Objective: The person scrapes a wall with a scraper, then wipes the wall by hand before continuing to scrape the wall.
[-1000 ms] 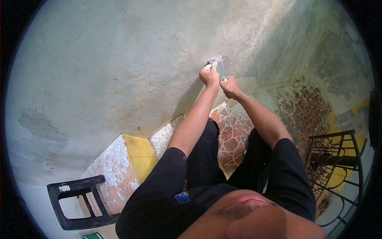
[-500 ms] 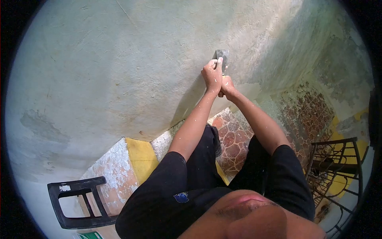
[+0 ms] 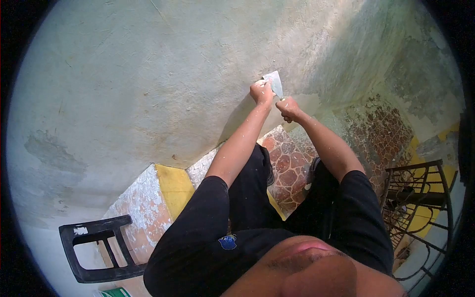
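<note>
A putty knife (image 3: 274, 84) with a broad, pale metal blade is held up close to the plastered wall (image 3: 188, 74). My right hand (image 3: 288, 109) is closed around its handle, which the fingers mostly hide. On the blade's left side, my left hand (image 3: 262, 93) is curled with its fingertips at the metal. Whitish specks dot both hands and forearms. Rough, scratched plaster surrounds the blade, and a shadow falls on the wall below my left hand.
A black plastic chair (image 3: 96, 274) stands at lower left beside a green-and-white container (image 3: 115, 292). On the right is a dark metal railing (image 3: 420, 198). Below lie stone-patterned flooring (image 3: 289, 173) and a yellow-painted strip (image 3: 174, 188).
The putty knife has tilted, its blade turning from dark to pale and slightly lower. My right hand has shifted right and down, apart from the left; my left hand has slid lower on the blade.
</note>
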Demonstrator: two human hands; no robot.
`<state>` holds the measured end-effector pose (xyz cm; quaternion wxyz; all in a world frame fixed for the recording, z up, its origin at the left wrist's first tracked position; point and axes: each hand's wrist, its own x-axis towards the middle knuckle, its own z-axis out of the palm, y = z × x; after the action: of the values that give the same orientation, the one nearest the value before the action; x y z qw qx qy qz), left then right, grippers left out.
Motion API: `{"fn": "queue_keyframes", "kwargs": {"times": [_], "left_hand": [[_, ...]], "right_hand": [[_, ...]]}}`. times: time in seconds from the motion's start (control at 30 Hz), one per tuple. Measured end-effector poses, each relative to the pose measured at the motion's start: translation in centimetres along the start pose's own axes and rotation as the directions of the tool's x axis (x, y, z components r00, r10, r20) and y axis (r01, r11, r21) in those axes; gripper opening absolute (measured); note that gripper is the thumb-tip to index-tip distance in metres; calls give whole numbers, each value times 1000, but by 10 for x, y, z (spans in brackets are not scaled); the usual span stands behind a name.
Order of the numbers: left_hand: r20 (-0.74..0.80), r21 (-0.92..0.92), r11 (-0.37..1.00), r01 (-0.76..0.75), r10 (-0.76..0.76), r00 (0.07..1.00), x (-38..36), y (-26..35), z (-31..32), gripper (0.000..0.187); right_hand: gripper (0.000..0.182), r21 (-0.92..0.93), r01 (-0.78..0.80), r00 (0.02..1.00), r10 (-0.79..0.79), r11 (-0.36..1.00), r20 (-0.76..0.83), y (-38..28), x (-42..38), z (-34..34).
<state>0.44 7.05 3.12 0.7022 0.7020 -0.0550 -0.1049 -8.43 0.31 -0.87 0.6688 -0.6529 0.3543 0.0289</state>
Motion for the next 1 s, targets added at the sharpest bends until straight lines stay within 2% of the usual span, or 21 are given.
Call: {"fn": "queue_keyframes", "kwargs": {"times": [0.13,0.2,0.33,0.4,0.43,0.5,0.57,0.63,0.67,0.7,0.73,0.77,0.87,0.93,0.97,1.0], "left_hand": [[34,-66,997,-35,37,999,-3,7,0,20],[-10,19,997,-81,81,997,-8,12,1,19],[-52,32,997,-77,78,996,-4,1,4,17],[-100,160,979,-125,142,985,0,-1,4,19],[-102,163,979,-125,143,984,-1,4,3,19],[-43,116,960,-257,263,964,-5,24,6,25],[-51,68,968,-243,247,968,-3,30,12,30],[-62,111,943,-315,323,944,-3,40,15,32],[-65,110,941,-319,327,943,-6,50,16,32],[-48,-54,940,-336,334,941,-10,60,19,32],[-31,-215,916,-340,341,939,-8,61,21,33],[-33,-215,915,-340,341,939,-7,62,20,33],[-31,-83,933,-350,348,937,-2,48,13,32],[-25,127,962,-242,247,969,1,28,11,30],[-25,130,963,-235,240,970,6,13,10,30],[-67,185,974,-129,144,987,11,-1,10,29]], "right_hand": [[14,-40,36,999,-37,999,-23,-9,-10,-6],[14,37,-12,1000,11,999,15,-9,-9,-6],[14,41,-26,1000,26,999,14,-5,-7,-3],[17,26,7,999,-7,1000,-38,-6,-4,2],[17,27,8,999,-7,1000,-34,-10,-1,3],[22,-6,130,985,-129,992,-114,-23,5,0],[27,7,169,978,-167,986,-125,-32,5,-2],[31,28,215,968,-209,976,-138,-46,4,4],[35,101,252,962,-239,962,-130,-52,3,12],[38,171,287,955,-269,943,-123,-58,2,17],[43,247,259,966,-246,934,-83,-58,6,20],[43,247,259,966,-246,934,-81,-58,10,20],[42,170,257,964,-264,951,22,-46,12,20],[43,67,131,991,-133,989,30,-37,11,14],[43,68,124,991,-126,990,32,-28,16,11],[43,-78,114,993,-114,990,-7,-19,20,7]]}}
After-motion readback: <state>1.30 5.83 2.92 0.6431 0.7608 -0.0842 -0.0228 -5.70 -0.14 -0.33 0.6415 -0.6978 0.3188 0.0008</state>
